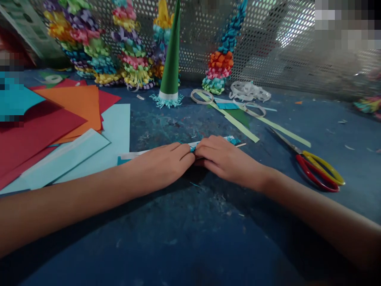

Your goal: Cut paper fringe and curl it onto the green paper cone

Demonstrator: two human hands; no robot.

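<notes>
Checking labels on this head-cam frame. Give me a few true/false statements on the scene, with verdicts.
1. The left hand and right hand meet on a paper strip with a teal fringe. True.
2. The scissors lie left of the hands. False: they lie right of the right hand, on the blue table.
3. A green paper cone stands upright beyond the hands. True.
4. The curled-paper towers stand nearer than the hands. False: they stand beyond them, against a perforated metal screen.
5. An orange sheet lies on a red sheet. True.
</notes>
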